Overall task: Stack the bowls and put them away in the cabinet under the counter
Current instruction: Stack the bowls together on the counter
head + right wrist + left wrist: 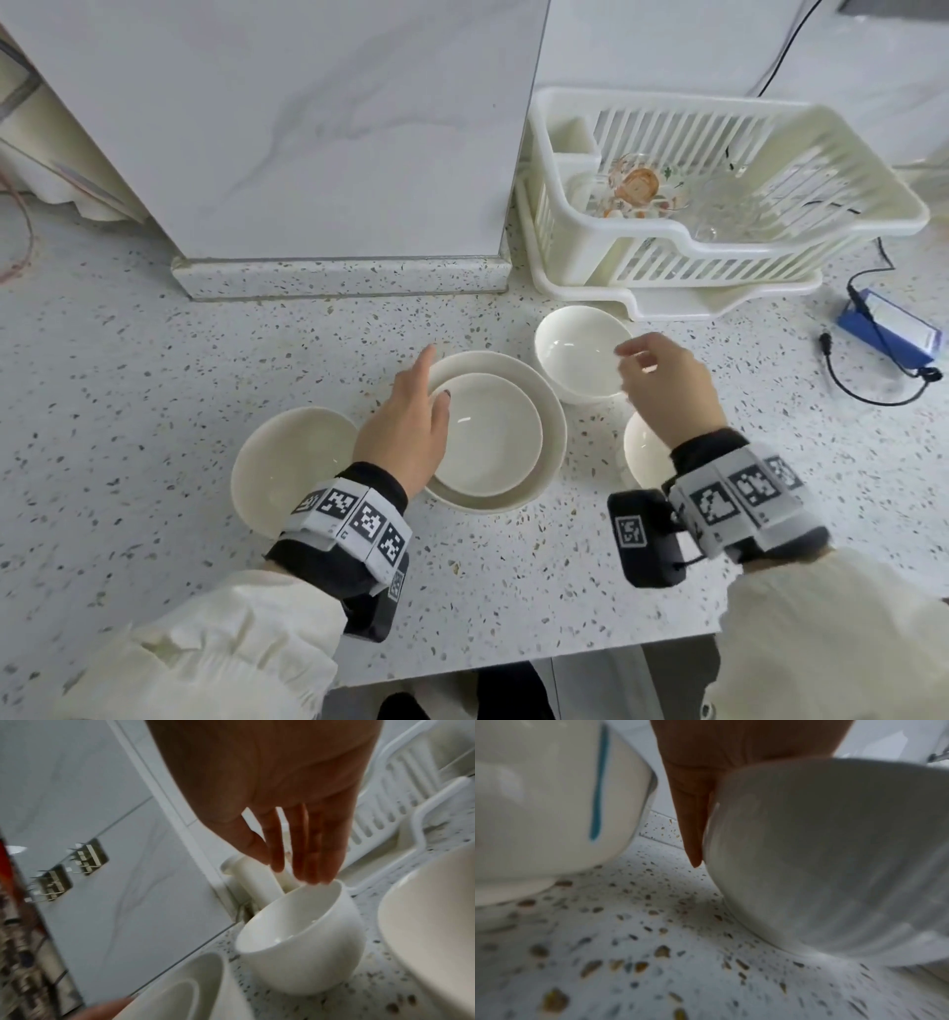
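Setting: speckled white surface (pixel 154 360) in a kitchen corner, marble-look wall panel (pixel 287 118) behind it.
Stacked pair: a smaller bowl (pixel 488 431) sits nested inside a wide bowl (pixel 552 411) at the middle of the surface.
Left hand: the left hand (pixel 405 431) rests against the left rim of the stacked pair, thumb hooked over the inner bowl's edge, forefinger stretched along the outer wall; the left wrist view shows that finger (pixel 693 821) lying straight down the wide bowl's side, so the fingers are mostly straight, not closed round it.
Left bowl: another bowl (pixel 277 462) stands just left of the stack, partly under the left wrist.
Deep bowl: a deep bowl (pixel 580 360) stands upright behind and to the right of the stack, near the rack.
Right hand: the right hand (pixel 667 385) hovers over the deep bowl's right rim, fingers (pixel 313 850) loosely extended, tips just at the edge, holding nothing.
Near bowl: a further bowl (pixel 644 452) is partly hidden under the right wrist.
Rack: a white dish rack (pixel 873 195) in the far right corner holds glassware.
Extras: a blue box (pixel 893 329) with a black cable (pixel 862 390) lies at the right edge.
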A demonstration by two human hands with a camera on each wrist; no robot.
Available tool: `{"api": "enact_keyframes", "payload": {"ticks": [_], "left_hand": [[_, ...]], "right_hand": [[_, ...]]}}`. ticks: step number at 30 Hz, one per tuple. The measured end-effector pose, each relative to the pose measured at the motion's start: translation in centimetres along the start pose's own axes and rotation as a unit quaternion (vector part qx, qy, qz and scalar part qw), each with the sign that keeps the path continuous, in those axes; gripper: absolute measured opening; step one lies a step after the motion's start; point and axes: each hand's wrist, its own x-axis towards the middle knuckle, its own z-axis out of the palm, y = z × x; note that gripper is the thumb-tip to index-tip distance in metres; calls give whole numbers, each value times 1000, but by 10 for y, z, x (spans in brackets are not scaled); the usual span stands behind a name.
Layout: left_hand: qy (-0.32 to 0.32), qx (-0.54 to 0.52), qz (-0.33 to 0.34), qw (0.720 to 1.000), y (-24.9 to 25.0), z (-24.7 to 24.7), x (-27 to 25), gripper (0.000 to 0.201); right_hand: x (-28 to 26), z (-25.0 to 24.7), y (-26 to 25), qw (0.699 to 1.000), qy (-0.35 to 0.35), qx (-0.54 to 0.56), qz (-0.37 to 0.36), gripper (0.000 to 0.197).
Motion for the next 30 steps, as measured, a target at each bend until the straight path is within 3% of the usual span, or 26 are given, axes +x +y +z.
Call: {"api": "enact_keyframes", "payload": {"ticks": [5,12,16,21,24,30], "left_hand": [[8,-27,-62,998,-3,4,7,39],[23,-66,-95,993,-1,5,7,39],[14,-66,-97,993,0,4,7,38],[3,-79,-102,992,-1,2,7,37],[-22,-107,-90,990,-1,-1,6,37],[-44,-220,-75,972,-9,1,2,50]], "right_hand": [[45,-5,10,988,-97,-63,102,50],[67,14,18,971,-165,-13,174,33],[66,10,11,974,-175,2,145,30],[37,-11,-10,978,-128,142,82,40],[8,-15,-22,981,-138,135,20,30],[-28,8,-22,986,-144,84,-25,23]]}}
